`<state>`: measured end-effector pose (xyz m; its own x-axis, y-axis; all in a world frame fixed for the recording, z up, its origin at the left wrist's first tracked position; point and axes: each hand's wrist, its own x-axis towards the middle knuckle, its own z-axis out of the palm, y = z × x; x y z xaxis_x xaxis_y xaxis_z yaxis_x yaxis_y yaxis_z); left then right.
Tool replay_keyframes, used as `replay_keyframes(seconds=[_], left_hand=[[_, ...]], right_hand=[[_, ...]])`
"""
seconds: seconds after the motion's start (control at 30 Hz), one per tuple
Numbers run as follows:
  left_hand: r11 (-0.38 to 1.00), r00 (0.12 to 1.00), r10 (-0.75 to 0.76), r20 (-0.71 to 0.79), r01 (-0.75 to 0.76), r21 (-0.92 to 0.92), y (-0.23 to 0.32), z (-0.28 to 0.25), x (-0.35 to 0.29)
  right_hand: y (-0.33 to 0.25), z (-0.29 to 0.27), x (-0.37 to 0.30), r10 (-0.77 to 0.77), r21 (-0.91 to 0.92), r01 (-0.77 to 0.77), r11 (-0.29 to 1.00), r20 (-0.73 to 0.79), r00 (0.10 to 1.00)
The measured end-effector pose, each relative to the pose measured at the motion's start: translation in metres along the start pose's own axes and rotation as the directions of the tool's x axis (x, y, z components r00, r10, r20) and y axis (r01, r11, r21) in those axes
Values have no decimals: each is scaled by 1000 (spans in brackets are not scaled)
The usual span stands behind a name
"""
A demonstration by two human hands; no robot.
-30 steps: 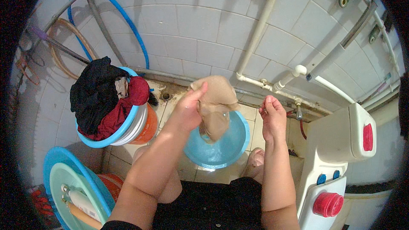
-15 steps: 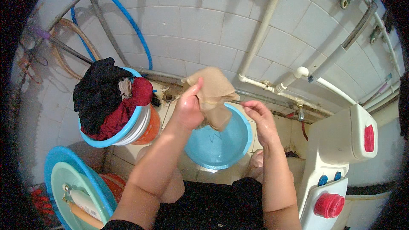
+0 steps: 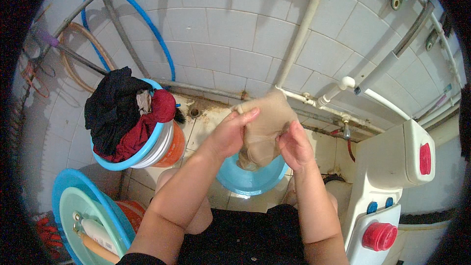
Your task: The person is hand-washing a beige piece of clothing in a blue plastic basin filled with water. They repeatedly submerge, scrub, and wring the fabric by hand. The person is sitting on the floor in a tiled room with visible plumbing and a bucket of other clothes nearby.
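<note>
A thin, sheer beige cloth [image 3: 271, 120], stocking-like in fabric, hangs between my hands. My left hand [image 3: 228, 135] is closed on its left edge, thumb on top. On the other side, my right hand [image 3: 296, 151] pinches the right edge, its fingers partly hidden by the fabric. The cloth's lower part bunches up over a round light-blue basin [image 3: 249, 184] on the floor between my feet. Whether the cloth is one piece or folded double, I cannot tell.
Black and dark-red clothes [image 3: 115, 110] fill a blue-rimmed tub on an orange bucket [image 3: 171, 145] at left. Nearer stand stacked basins [image 3: 64, 186] holding a white bottle. A white plastic stand with red knobs [image 3: 380, 235] is at right. Pipes [image 3: 301, 44] run along the tiled wall.
The cloth has moved right and been spread wider. My right hand, apart from it before, has come up to its right edge; my left hand has shifted slightly right.
</note>
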<state>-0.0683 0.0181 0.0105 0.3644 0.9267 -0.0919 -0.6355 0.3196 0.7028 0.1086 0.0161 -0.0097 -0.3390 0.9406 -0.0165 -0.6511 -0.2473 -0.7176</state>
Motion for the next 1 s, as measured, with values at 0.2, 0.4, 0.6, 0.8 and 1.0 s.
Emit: replay_keyframes(seconds=[0.2,0.4,0.6,0.8,1.0], left_hand=[[969,980,-194,38,198,-146,-5,-3,4],[994,993,-106,-51,105,-18,-10,6,7],[974,996,-88,-8,84,-211,-12,-4,10],[952,994,-83,-71,58,-299,-19,-18,18],[979,996,-55,-72,40,-199,-17,-3,12]], right_hand=[[-6,-2,0,-91,81,100,992,-113,989],[-10,5,-1,-135,-89,120,989,-194,972],[-20,-1,2,-117,-338,19,941,-275,954],[-15,-13,3,-398,-624,106,774,-350,848],[-13,15,-3,-640,-962,268,41,181,747]])
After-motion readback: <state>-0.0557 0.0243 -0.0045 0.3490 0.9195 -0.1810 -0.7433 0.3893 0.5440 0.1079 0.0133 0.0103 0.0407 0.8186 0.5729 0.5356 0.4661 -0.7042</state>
